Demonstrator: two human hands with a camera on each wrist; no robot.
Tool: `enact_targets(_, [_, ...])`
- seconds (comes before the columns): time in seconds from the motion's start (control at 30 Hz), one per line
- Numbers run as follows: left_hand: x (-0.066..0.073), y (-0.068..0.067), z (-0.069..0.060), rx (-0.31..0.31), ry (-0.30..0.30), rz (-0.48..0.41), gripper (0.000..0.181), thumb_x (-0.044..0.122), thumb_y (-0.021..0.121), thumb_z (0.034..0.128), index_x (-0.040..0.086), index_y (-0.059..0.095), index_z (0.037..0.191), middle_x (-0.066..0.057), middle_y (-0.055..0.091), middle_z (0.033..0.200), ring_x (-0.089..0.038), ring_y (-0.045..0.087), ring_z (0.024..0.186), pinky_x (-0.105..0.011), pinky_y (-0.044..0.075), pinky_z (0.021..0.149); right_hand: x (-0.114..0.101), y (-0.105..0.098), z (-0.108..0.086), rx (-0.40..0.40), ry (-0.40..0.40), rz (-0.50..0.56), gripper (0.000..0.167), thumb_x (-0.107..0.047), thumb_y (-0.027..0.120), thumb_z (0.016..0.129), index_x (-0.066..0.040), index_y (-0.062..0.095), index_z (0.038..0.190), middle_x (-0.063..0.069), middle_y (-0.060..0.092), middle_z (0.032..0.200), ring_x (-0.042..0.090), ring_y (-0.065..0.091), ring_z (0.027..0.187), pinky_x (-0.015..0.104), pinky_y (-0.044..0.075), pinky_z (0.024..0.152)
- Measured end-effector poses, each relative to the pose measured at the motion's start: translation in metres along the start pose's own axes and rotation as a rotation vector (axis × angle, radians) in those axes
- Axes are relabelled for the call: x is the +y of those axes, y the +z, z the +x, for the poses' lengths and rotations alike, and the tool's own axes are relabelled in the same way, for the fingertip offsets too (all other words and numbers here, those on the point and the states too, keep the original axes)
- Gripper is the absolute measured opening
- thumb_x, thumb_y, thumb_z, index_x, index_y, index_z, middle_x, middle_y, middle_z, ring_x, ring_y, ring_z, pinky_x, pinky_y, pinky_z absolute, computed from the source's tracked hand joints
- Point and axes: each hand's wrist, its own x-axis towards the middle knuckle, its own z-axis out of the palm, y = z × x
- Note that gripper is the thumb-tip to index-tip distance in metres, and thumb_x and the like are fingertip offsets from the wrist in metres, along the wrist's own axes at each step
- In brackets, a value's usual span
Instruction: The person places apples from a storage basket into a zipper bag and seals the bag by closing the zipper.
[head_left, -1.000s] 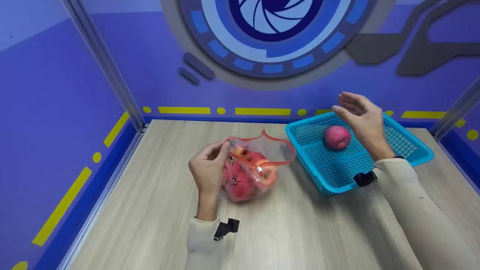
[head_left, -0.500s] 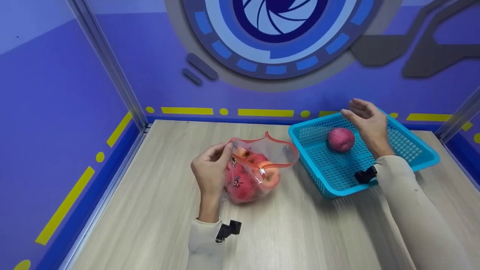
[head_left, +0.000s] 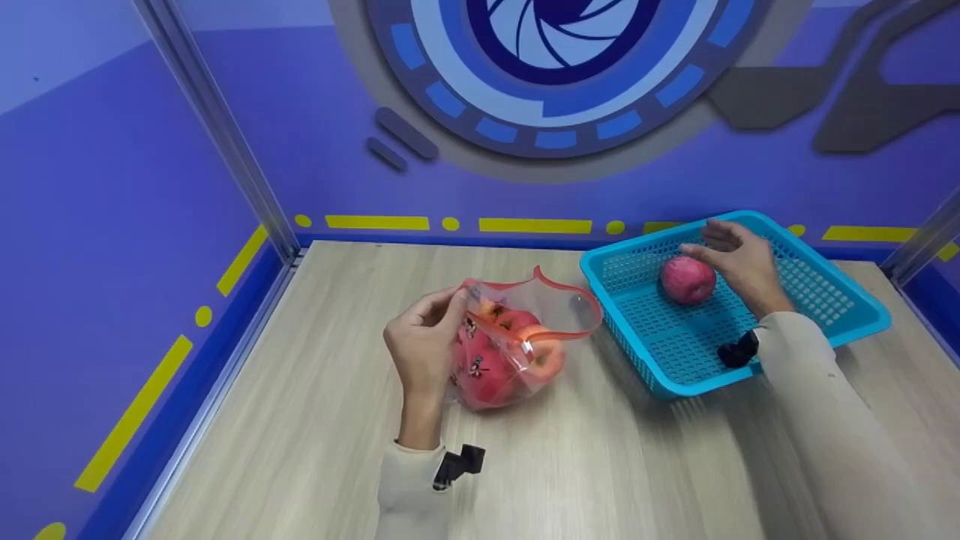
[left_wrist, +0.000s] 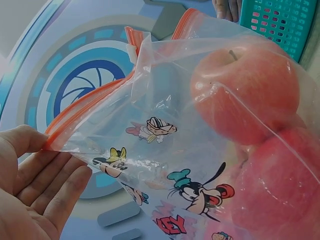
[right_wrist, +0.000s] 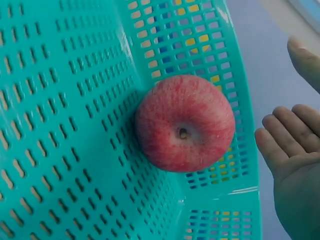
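Observation:
My left hand [head_left: 424, 337] pinches the orange zip edge of a clear cartoon-printed zip bag [left_wrist: 160, 135] between thumb and forefinger. The bag's mouth gapes, and several red apples [left_wrist: 245, 90] lie inside it on the table. To the right, a single red apple [right_wrist: 185, 124] sits in a turquoise plastic basket [head_left: 660, 352], near its back wall. Just to the right of that apple and above the basket is my right hand [head_left: 742, 262], its fingers extended and thumb apart. A gap separates this hand from the apple in the right wrist view.
The basket stands at the back right of the wood-grain table [head_left: 315, 420], its left rim close to the bag. Blue printed panels [head_left: 300, 120] rise behind the table and at its left, joined by a metal corner post [head_left: 225, 142].
My right hand has come down toward the apple in the basket, dropping below the basket's back rim. The left hand keeps its pinch on the bag, and the view has shifted slightly.

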Motion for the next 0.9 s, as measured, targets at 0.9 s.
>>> enact_targets(0.9, [0.0, 0.002, -0.002, -0.006, 0.019, -0.003, 0.011, 0.012, 0.084, 0.0936, 0.003, 0.085, 0.1, -0.001, 0.08, 0.09, -0.018, 0.074, 0.077, -0.022, 0.057, 0.065, 0.024, -0.007, 0.002, -0.174, 0.167, -0.138, 0.108, -0.06, 0.076, 0.093, 0.005, 0.027, 0.164, 0.035, 0.034, 0.161, 0.053, 0.036, 0.144, 0.065, 0.039, 0.114])
